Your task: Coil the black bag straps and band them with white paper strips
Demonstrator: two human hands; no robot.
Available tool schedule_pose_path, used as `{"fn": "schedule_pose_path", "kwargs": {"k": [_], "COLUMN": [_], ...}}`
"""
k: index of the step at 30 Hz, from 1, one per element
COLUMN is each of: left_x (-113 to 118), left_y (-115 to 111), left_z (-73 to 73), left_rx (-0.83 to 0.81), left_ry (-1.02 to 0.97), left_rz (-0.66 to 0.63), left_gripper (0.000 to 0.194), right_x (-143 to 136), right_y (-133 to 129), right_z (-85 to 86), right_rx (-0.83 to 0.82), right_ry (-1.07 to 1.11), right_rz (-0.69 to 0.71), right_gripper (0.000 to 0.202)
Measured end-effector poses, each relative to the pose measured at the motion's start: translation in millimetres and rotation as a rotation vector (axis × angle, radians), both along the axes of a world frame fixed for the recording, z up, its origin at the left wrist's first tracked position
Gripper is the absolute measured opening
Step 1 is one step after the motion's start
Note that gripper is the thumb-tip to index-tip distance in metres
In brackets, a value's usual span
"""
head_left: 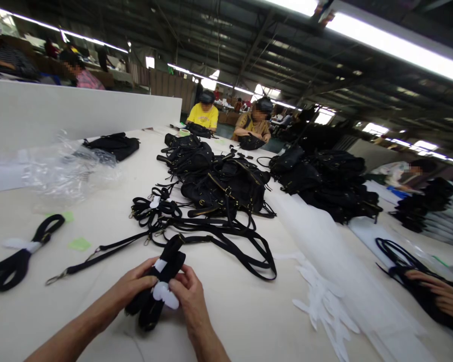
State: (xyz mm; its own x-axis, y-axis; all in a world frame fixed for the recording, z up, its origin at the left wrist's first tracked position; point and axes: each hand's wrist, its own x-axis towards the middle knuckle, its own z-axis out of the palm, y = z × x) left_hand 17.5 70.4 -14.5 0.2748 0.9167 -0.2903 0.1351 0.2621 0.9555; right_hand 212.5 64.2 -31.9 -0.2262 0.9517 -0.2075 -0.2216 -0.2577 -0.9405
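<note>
Between my two hands is a folded black strap (170,266), bundled lengthwise, with a white paper band around its middle. My left hand (138,279) grips the bundle from the left, thumb across the front. On the right side, my right hand (191,294) pinches the bundle beside the loose white end of the paper band (166,295). Just beyond lie loose black straps (230,236) with metal clips, one stretching left to a clip (56,277). Another banded strap bundle (22,256) lies at the far left, and a smaller one (154,202) sits behind my hands.
Black bags (226,186) are heaped mid-table, with another heap (324,176) to the right. White paper strips (320,296) and a long white sheet (324,236) lie at right. Clear plastic (68,173) is at left. A co-worker's hand (443,291) rests on black material.
</note>
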Motion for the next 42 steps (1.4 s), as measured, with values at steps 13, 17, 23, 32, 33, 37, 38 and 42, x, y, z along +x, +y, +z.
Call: {"fn": "schedule_pose_path", "kwargs": {"k": [13, 17, 23, 32, 33, 37, 38, 42], "left_x": [-49, -18, 20, 13, 13, 11, 10, 4], "left_y": [-20, -49, -65, -57, -58, -60, -61, -63], "left_z": [-6.4, -13.5, -39.1, -26.3, -25.3, -24.7, -25.0, -28.3], "left_rx": [0.603, 0.715, 0.742, 0.596, 0.577, 0.522, 0.516, 0.516], "left_ry": [1.282, 1.166, 1.037, 0.968, 0.962, 0.924, 0.920, 0.910], "left_rz": [0.055, -0.040, -0.197, -0.181, -0.175, -0.170, -0.169, -0.175], "left_gripper": [0.054, 0.055, 0.048, 0.032, 0.030, 0.028, 0.028, 0.026], "right_x": [48, 36, 30, 32, 31, 25, 25, 35], "right_y": [-39, -56, -61, -64, -65, -66, -65, -57], "right_z": [3.2, 2.3, -12.6, -9.2, -9.1, -13.9, -15.7, -16.5], "right_rx": [0.469, 0.585, 0.789, 0.937, 0.958, 1.006, 1.002, 0.829], "right_ry": [-1.095, -1.199, -1.296, -1.186, -1.165, -1.108, -1.095, -0.997], "right_rz": [0.052, 0.174, 0.151, 0.285, 0.294, 0.336, 0.336, 0.206], "right_gripper": [0.015, 0.018, 0.029, 0.048, 0.049, 0.033, 0.029, 0.029]}}
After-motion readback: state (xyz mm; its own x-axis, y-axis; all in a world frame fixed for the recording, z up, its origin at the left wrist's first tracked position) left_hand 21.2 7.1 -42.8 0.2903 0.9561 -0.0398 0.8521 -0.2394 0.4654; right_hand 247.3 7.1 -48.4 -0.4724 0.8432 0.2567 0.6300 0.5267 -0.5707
